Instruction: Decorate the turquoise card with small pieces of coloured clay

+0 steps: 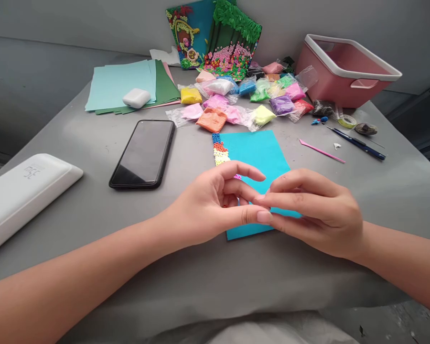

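My left hand (218,203) and my right hand (313,208) meet at the fingertips above a blue card (258,153). The fingers of the right hand are pinched together against the left thumb and fingers; whatever lies between them is hidden. On the left, the index finger arches free while the others curl in. A speck of orange shows among the curled left fingers, too small to place. Down the card's left edge runs a strip of small clay dots (220,149) in blue, orange, pale yellow and pink, partly covered by my left hand.
Behind the card lie several bagged clay pieces (211,119), two decorated panels (232,43) and a pink basket (344,86). A phone (143,153), white power bank (32,191), paper sheets (107,86) and earbud case (136,98) sit left. A pink tool (322,151) and dark blue pen-like tool (361,145) lie right.
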{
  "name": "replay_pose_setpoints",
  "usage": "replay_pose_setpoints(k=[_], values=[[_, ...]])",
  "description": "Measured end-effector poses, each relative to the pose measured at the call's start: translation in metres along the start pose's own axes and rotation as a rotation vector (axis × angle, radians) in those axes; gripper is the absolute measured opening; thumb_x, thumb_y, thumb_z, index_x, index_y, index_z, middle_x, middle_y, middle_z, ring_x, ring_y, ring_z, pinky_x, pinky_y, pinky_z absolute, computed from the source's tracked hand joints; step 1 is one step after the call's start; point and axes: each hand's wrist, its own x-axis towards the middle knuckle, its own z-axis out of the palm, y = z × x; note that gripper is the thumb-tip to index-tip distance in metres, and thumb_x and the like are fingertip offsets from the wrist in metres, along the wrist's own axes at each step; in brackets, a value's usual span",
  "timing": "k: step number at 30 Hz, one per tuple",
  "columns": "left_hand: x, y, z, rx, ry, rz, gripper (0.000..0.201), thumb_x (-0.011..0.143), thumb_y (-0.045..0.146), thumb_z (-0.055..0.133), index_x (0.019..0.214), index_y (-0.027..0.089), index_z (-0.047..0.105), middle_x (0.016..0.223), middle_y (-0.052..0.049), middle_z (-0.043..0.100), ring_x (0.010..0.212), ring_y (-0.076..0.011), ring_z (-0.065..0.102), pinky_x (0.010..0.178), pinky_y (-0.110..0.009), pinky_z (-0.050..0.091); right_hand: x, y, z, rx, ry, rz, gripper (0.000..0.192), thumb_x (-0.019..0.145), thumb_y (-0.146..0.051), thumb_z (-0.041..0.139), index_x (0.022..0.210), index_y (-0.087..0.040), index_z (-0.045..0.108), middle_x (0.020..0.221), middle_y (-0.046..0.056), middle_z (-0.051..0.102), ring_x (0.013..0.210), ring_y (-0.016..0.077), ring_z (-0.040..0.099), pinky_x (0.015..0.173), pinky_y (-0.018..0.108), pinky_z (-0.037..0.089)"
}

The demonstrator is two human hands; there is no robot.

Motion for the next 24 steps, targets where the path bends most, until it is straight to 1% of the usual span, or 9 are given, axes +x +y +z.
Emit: replay_pose_setpoints(k=[2, 4, 6, 8, 10, 12, 17, 20, 24], values=[[0.000, 0.000, 0.000, 0.034, 0.013, 0.012, 0.050, 0.072, 0.021, 0.092, 0.110, 0.023, 0.060, 0.085, 0.003, 0.078, 0.070, -0.0127, 0.068, 0.058, -0.023, 0.050, 0.000, 0.000, 0.000, -0.003, -0.001, -0.003, 0.015, 0.094, -0.012, 0.070, 0.105, -0.021, 0.073, 0.092, 0.005, 0.067, 0.075, 0.0119, 0.066, 0.066, 0.026, 0.059], [0.000, 0.000, 0.000, 0.069, 0.050, 0.046, 0.048, 0.074, 0.027, 0.091, 0.110, 0.022, 0.060, 0.090, 0.001, 0.078, 0.070, -0.0127, 0.067, 0.056, -0.023, 0.049, 0.000, 0.001, 0.000, -0.006, 0.000, 0.009, 0.014, 0.095, -0.012, 0.070, 0.104, -0.022, 0.073, 0.090, 0.004, 0.067, 0.075, 0.0121, 0.067, 0.066, 0.026, 0.059], [0.000, 0.001, -0.001, 0.113, 0.134, 0.117, 0.038, 0.081, 0.032, 0.086, 0.108, 0.020, 0.061, 0.094, -0.001, 0.076, 0.078, -0.0136, 0.069, 0.061, -0.024, 0.053, -0.002, 0.004, 0.002, 0.002, -0.049, 0.033, 0.012, 0.095, -0.014, 0.070, 0.102, -0.023, 0.073, 0.088, 0.003, 0.069, 0.075, 0.0116, 0.067, 0.067, 0.024, 0.059], [0.001, 0.002, -0.003, 0.164, 0.224, 0.187, 0.024, 0.092, 0.035, 0.076, 0.104, 0.019, 0.062, 0.096, -0.002, 0.075, 0.089, -0.0146, 0.072, 0.071, -0.025, 0.057, -0.004, 0.007, 0.005, 0.024, -0.151, 0.047, 0.006, 0.097, -0.018, 0.070, 0.100, -0.021, 0.073, 0.085, 0.002, 0.071, 0.073, 0.0114, 0.067, 0.067, 0.023, 0.057], [0.001, 0.001, -0.004, 0.207, 0.271, 0.221, 0.016, 0.098, 0.033, 0.068, 0.102, 0.019, 0.061, 0.095, -0.002, 0.074, 0.096, -0.0151, 0.073, 0.078, -0.025, 0.058, -0.007, 0.010, 0.008, 0.040, -0.241, 0.053, 0.006, 0.098, -0.022, 0.069, 0.099, -0.018, 0.074, 0.083, 0.003, 0.071, 0.071, 0.0117, 0.066, 0.066, 0.023, 0.056], [0.002, 0.000, -0.005, 0.246, 0.276, 0.223, 0.013, 0.099, 0.030, 0.066, 0.103, 0.019, 0.061, 0.094, -0.002, 0.074, 0.096, -0.0155, 0.073, 0.079, -0.026, 0.058, -0.010, 0.012, 0.009, 0.052, -0.284, 0.061, 0.009, 0.099, -0.023, 0.068, 0.098, -0.017, 0.075, 0.084, 0.004, 0.072, 0.071, 0.0121, 0.066, 0.067, 0.023, 0.055], [0.002, -0.003, -0.005, 0.325, 0.251, 0.202, 0.013, 0.099, 0.030, 0.064, 0.106, 0.020, 0.060, 0.094, -0.003, 0.074, 0.095, -0.0189, 0.073, 0.079, -0.032, 0.058, -0.010, 0.013, 0.007, 0.072, -0.331, 0.103, 0.010, 0.099, -0.021, 0.067, 0.100, -0.017, 0.077, 0.087, 0.004, 0.073, 0.075, 0.0115, 0.066, 0.069, 0.022, 0.055], [0.002, -0.003, -0.006, 0.340, 0.249, 0.188, 0.015, 0.098, 0.032, 0.064, 0.106, 0.020, 0.060, 0.095, -0.003, 0.073, 0.096, -0.0202, 0.073, 0.079, -0.034, 0.058, -0.008, 0.012, 0.003, 0.096, -0.369, 0.119, 0.010, 0.096, -0.022, 0.071, 0.103, -0.016, 0.077, 0.091, 0.004, 0.073, 0.077, 0.0111, 0.067, 0.071, 0.021, 0.054], [0.002, -0.004, -0.006, 0.371, 0.241, 0.195, 0.017, 0.099, 0.034, 0.062, 0.108, 0.020, 0.059, 0.098, -0.004, 0.073, 0.097, -0.0210, 0.072, 0.078, -0.036, 0.058, -0.005, 0.011, 0.000, 0.126, -0.398, 0.142, 0.016, 0.094, -0.024, 0.074, 0.109, -0.017, 0.076, 0.096, 0.004, 0.072, 0.078, 0.0100, 0.066, 0.072, 0.019, 0.054]])
